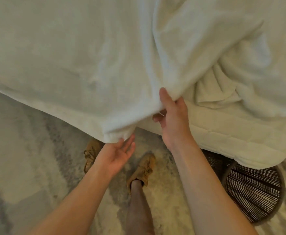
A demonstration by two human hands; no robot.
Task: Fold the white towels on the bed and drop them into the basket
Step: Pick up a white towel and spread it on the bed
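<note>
The right hand (pixel 172 116) pinched the large white terry towel (pixel 88 65) at 12 o'clock; the left hand (pixel 120 153) lay open under its corner — grasp that corner, pull taut, align edges.

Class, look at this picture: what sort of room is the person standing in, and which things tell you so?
Most likely a bedroom. A bed with a quilted cover fills the view, white towels lie heaped on it, and a woven basket stands on the patterned rug beside it.

One head-worn view looks steeply down, close over the bed edge (pixel 223 141).
</note>
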